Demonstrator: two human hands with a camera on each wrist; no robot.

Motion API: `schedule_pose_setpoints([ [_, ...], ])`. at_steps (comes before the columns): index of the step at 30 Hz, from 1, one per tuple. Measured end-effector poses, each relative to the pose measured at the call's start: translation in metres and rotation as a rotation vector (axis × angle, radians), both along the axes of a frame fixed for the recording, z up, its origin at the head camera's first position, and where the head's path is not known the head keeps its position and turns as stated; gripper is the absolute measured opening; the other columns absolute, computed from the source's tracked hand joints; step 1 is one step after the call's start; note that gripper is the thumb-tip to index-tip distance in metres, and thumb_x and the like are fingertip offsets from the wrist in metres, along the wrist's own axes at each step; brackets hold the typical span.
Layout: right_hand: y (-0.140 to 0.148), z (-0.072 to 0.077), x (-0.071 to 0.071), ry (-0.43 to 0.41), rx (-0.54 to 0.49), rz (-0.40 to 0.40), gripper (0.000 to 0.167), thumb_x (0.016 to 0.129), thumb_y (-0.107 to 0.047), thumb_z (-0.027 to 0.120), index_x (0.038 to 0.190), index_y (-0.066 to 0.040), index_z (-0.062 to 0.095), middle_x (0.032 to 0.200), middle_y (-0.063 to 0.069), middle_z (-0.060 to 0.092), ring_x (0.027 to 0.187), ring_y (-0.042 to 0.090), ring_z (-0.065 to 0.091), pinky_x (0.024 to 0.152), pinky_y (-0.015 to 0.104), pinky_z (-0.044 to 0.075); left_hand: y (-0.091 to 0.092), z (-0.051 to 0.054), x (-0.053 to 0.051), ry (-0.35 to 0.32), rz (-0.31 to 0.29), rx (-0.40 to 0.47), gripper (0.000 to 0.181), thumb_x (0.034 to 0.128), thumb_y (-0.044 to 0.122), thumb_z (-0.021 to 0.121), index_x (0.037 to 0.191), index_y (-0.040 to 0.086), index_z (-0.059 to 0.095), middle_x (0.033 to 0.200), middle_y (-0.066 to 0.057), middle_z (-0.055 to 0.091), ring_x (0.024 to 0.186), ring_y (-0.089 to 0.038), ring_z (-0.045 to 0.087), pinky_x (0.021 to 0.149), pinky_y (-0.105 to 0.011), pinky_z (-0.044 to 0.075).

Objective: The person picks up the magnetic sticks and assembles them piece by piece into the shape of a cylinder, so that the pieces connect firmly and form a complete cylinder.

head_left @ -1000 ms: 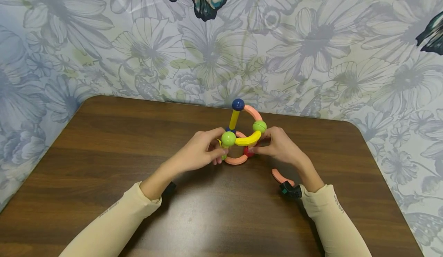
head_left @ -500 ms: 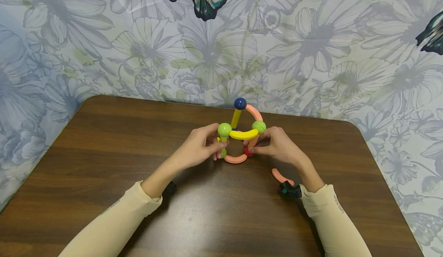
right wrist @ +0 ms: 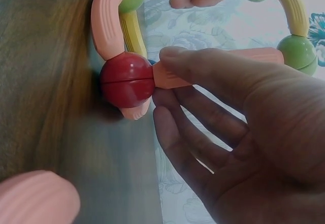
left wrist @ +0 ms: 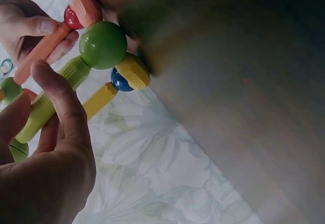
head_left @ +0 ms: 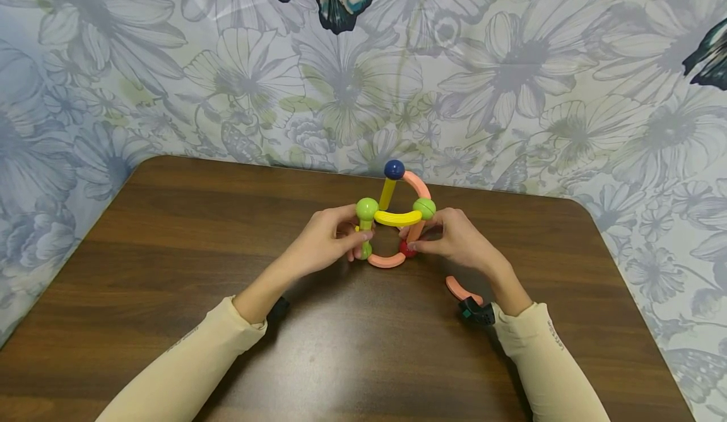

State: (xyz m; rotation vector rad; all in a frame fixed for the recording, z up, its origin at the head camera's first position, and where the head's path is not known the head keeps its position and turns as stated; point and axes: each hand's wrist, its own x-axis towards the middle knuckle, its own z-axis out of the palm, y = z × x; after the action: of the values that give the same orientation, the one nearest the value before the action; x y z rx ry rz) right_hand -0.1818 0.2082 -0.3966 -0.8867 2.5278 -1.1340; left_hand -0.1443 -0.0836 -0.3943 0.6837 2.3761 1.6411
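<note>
A frame of magnetic rods and balls stands on the table. My left hand point(head_left: 326, 239) pinches its upright light green rod point(left wrist: 38, 115) between thumb and fingers. A green ball point(head_left: 367, 209) tops this rod, and another green ball point(left wrist: 103, 45) sits at its foot. My right hand point(head_left: 457, 239) holds an upright salmon rod point(right wrist: 169, 78) just above a red ball point(right wrist: 127, 79). Along the upper front, a curved yellow rod point(head_left: 399, 219) joins two green balls. A dark blue ball point(head_left: 394, 169) caps a straight yellow rod point(head_left: 388, 193) at the rear.
A loose curved salmon rod point(head_left: 462, 291) lies on the brown wooden table point(head_left: 341, 352), beside the black strap device point(head_left: 477, 312) on my right wrist. Behind the table's far edge hangs a floral-patterned backdrop point(head_left: 511, 94).
The upper left green ball has risen and shifted slightly left, bringing the green rod upright and levelling the curved yellow rod. My left hand moved slightly left. The right hand stayed in place.
</note>
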Motion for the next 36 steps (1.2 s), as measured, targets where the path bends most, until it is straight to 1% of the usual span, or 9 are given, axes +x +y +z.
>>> schedule_pose_setpoints([
  [6,-0.001,0.002,0.001,0.011,0.021,-0.016,0.006,0.090,-0.012,0.085,0.091,-0.017,0.081,0.108,-0.008,0.081,0.108,0.009,0.073,0.094,0.043,0.059,-0.003,-0.003,-0.002,0.037,0.002,-0.081,0.017,0.0924,0.007,0.081,0.106,0.006,0.070,0.076,-0.011,0.071,0.061,-0.023,0.067,0.054,-0.038,0.060],
  [11,-0.001,0.002,0.002,0.033,0.043,-0.034,0.007,0.090,-0.011,0.085,0.093,-0.016,0.081,0.107,-0.009,0.080,0.105,0.012,0.075,0.097,0.043,0.059,-0.003,-0.006,-0.003,0.092,-0.010,-0.154,0.019,0.0909,0.008,0.083,0.105,0.008,0.071,0.076,-0.005,0.071,0.060,-0.021,0.066,0.053,-0.030,0.055],
  [16,0.000,0.001,0.002,0.047,0.065,-0.110,0.009,0.090,-0.011,0.084,0.096,-0.016,0.079,0.106,-0.003,0.080,0.099,0.019,0.077,0.091,0.044,0.062,-0.002,-0.010,-0.004,0.150,-0.026,-0.230,0.021,0.0910,0.010,0.083,0.109,0.011,0.072,0.089,-0.002,0.074,0.062,-0.010,0.064,0.056,-0.027,0.052],
  [20,0.002,0.000,0.002,0.047,0.072,-0.171,0.009,0.091,-0.009,0.083,0.097,-0.012,0.078,0.105,0.003,0.078,0.095,0.022,0.078,0.086,0.042,0.064,0.002,-0.012,-0.003,0.161,-0.045,-0.241,0.023,0.0912,0.009,0.082,0.112,0.011,0.073,0.100,-0.005,0.076,0.066,-0.008,0.065,0.058,-0.026,0.053],
  [22,0.004,0.000,0.002,0.053,0.069,-0.185,0.008,0.091,-0.008,0.081,0.097,-0.012,0.077,0.104,0.004,0.078,0.094,0.022,0.077,0.086,0.043,0.064,0.003,-0.011,-0.001,0.180,-0.040,-0.256,0.022,0.0910,0.009,0.082,0.111,0.010,0.073,0.099,-0.005,0.076,0.068,-0.008,0.065,0.060,-0.026,0.053],
  [24,0.006,-0.001,0.002,0.057,0.057,-0.188,0.008,0.091,-0.008,0.081,0.098,-0.011,0.077,0.104,0.005,0.078,0.094,0.022,0.077,0.086,0.044,0.063,0.005,-0.008,0.000,0.203,-0.018,-0.284,0.018,0.0907,0.010,0.083,0.106,0.009,0.074,0.092,-0.002,0.074,0.070,-0.009,0.063,0.062,-0.026,0.052],
  [29,0.010,0.000,0.000,0.062,0.047,-0.165,0.009,0.092,-0.011,0.082,0.100,-0.013,0.077,0.105,0.002,0.079,0.098,0.020,0.077,0.090,0.044,0.063,0.010,0.004,0.011,0.243,0.021,-0.410,0.009,0.0918,0.015,0.082,0.086,0.012,0.075,0.071,0.007,0.066,0.065,-0.007,0.057,0.062,-0.026,0.048],
  [33,0.013,0.005,-0.003,0.040,0.045,-0.127,0.011,0.094,-0.014,0.081,0.105,-0.014,0.078,0.107,0.000,0.079,0.105,0.018,0.075,0.095,0.043,0.062,0.022,0.010,0.026,0.246,-0.036,-0.490,0.014,0.0927,0.018,0.082,0.081,0.013,0.077,0.067,0.009,0.064,0.060,-0.007,0.054,0.057,-0.023,0.047],
  [36,0.016,0.009,-0.005,-0.001,0.042,-0.092,0.013,0.096,-0.015,0.079,0.109,-0.014,0.077,0.110,0.000,0.078,0.108,0.019,0.074,0.097,0.045,0.061,0.038,0.007,0.037,0.257,-0.112,-0.498,0.015,0.0927,0.019,0.083,0.081,0.013,0.076,0.067,0.009,0.061,0.060,-0.007,0.053,0.057,-0.022,0.045],
])
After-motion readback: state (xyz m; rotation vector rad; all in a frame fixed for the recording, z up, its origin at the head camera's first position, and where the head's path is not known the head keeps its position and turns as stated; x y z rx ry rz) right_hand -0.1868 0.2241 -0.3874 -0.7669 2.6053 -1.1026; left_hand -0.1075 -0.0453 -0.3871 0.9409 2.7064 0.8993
